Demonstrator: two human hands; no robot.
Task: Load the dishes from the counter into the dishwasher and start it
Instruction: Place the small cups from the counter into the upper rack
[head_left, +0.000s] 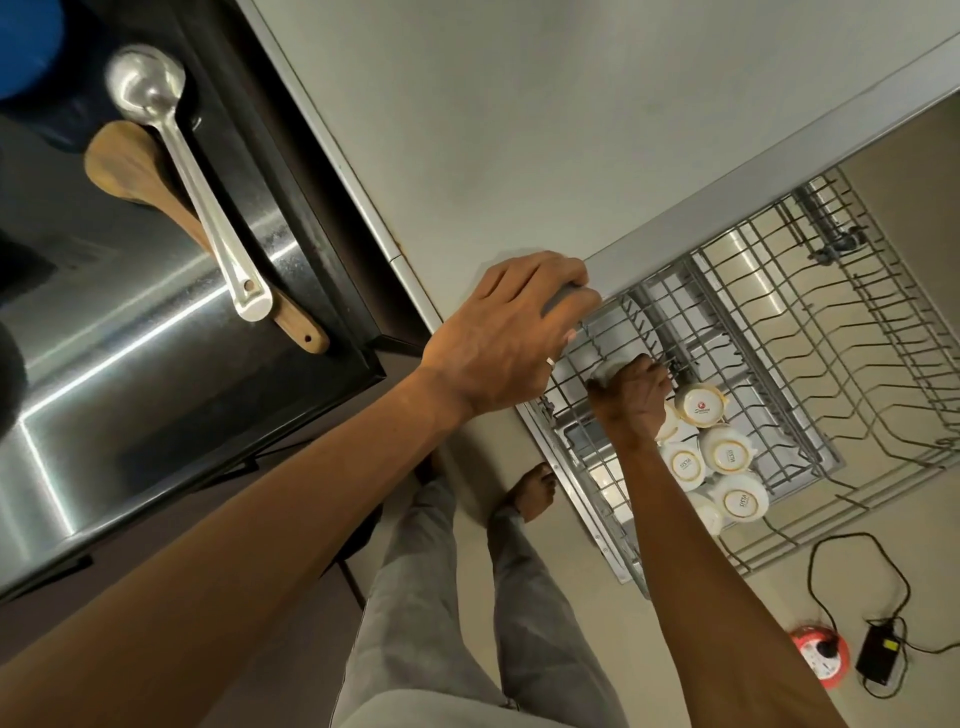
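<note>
Cup (604, 372), white, grasped by right hand (631, 400) over pulled-out rack (779, 312), beside upturned cups (726, 451); left hand (509, 332) gripping dishwasher (519, 130) top corner.

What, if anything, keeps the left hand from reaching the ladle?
Probably nothing: yes, it looks reachable. The ladle lies uncovered on the steel counter, across a wooden spatula, with nothing between. The left hand grips the edge of the dishwasher top and would only need to let go.
</note>
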